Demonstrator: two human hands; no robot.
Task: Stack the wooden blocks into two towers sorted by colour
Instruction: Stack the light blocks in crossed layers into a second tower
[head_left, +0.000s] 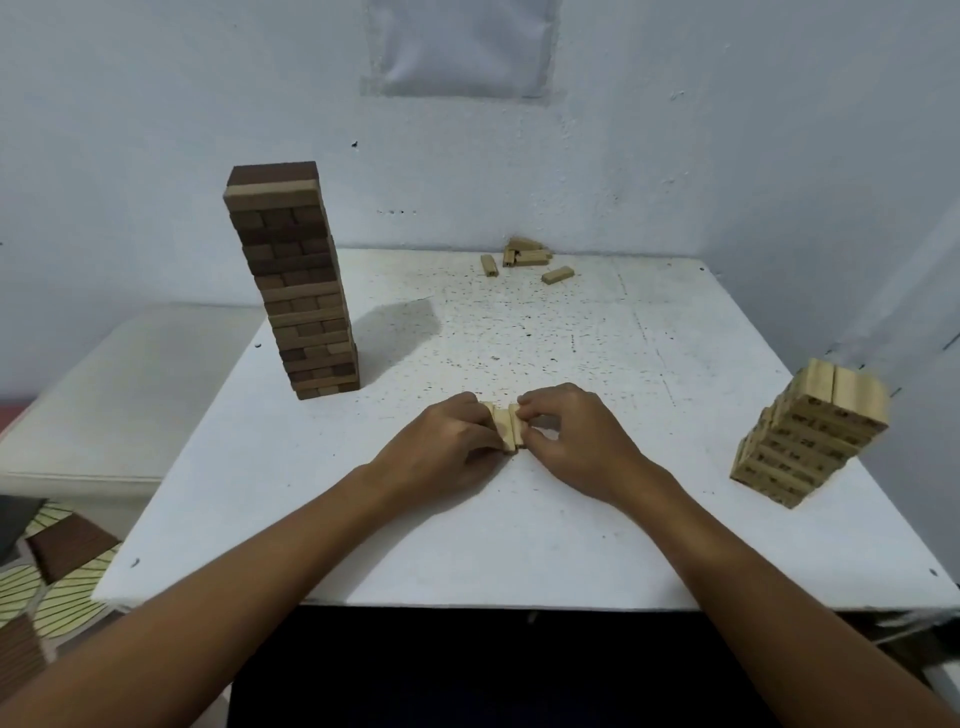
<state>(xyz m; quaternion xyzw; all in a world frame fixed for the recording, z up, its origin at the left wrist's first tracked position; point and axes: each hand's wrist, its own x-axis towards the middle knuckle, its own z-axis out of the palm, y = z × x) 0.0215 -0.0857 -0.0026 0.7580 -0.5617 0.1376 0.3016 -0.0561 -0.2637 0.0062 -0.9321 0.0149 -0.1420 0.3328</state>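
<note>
Your left hand (447, 441) and right hand (576, 441) meet near the middle of the white desk (519, 545). The fingers of both hands pinch a little row of light blocks (506, 428) lying on the desk. To your right stands the light tower (810, 436). Farther off, left, stands the tall dark tower (293, 280). At the far edge lie loose light blocks (524, 260).
</note>
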